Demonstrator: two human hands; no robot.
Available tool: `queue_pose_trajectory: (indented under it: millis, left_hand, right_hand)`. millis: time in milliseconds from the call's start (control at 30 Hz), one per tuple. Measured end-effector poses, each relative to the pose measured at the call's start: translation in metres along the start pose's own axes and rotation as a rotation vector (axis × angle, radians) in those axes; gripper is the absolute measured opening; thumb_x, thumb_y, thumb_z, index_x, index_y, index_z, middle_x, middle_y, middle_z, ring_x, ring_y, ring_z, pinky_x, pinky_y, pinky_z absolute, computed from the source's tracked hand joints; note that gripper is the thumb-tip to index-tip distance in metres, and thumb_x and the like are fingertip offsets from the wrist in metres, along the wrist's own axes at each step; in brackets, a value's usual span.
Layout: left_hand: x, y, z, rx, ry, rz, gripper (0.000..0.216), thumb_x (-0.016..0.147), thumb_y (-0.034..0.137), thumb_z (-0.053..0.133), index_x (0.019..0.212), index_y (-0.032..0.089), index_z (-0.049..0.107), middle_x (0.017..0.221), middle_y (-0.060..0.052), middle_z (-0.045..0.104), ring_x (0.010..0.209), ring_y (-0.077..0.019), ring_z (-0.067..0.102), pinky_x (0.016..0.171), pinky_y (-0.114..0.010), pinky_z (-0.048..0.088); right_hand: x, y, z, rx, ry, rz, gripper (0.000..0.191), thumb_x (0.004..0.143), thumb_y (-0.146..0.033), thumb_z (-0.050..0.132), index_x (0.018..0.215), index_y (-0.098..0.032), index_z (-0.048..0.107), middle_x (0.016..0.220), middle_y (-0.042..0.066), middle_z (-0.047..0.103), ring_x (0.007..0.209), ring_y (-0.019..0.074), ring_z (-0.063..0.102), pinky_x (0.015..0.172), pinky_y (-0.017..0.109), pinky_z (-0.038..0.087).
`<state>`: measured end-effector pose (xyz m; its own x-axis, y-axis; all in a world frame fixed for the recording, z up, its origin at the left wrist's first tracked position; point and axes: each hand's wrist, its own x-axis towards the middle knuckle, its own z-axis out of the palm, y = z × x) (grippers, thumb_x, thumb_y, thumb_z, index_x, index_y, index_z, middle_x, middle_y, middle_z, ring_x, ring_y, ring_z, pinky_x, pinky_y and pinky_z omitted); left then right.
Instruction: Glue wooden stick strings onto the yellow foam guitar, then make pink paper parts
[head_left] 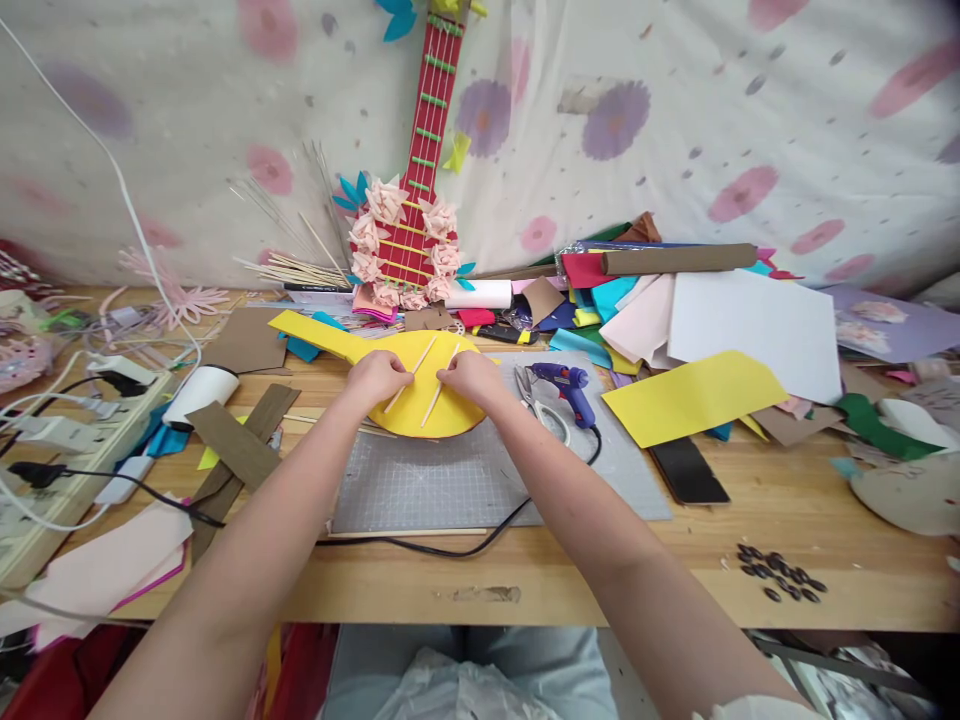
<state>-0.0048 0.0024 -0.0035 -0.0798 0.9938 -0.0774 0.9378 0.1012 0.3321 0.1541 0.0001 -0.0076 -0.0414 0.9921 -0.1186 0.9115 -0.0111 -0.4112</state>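
Observation:
A round yellow craft body with a long neck (pixel 311 333), shaped like a small lute, lies on the grey cutting mat (pixel 420 490). Two thin wooden sticks lie slantwise and roughly parallel over its face. My left hand (pixel 381 378) has its fingers pinched at the left stick (pixel 423 357). At the right stick (pixel 430 408), my right hand (pixel 472 378) pinches near the middle. Right of the body, scissors (pixel 551 420) and a purple glue gun (pixel 564 385) rest on the mat.
Behind stands a red paper guitar (pixel 431 130) with pink flowers. A black phone (pixel 688 472), yellow sheet (pixel 694 395) and several dark beads (pixel 780 573) lie to the right. The glue gun's black cord (pixel 480 548) crosses the mat's front. A power strip (pixel 45 490) sits left.

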Motion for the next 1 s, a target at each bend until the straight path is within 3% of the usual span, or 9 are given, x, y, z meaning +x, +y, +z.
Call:
queue_pose_trajectory:
  millis: [633,1000]
  left_hand:
    - [0.001,0.002,-0.006,0.012,-0.039,0.008,0.02,0.06,0.037,0.057,0.071,0.021,0.063,0.082,-0.004,0.066,0.074,-0.0186,0.058,0.06,-0.027,0.04]
    - [0.004,-0.002,-0.006,0.014,-0.036,0.01,0.023,0.061,0.039,0.056,0.071,0.02,0.063,0.082,-0.004,0.066,0.074,-0.0181,0.058,0.061,-0.026,0.041]
  right_hand:
    - [0.01,-0.007,0.001,-0.068,0.05,-0.048,0.038,0.072,-0.04,0.046,0.097,-0.016,0.061,0.097,0.011,0.064,0.087,0.0228,0.059,0.07,0.031,0.043]
    - [0.01,-0.009,-0.002,-0.077,0.043,-0.047,0.034,0.073,-0.04,0.045,0.093,-0.019,0.062,0.096,0.01,0.064,0.09,0.0227,0.058,0.073,0.031,0.042]
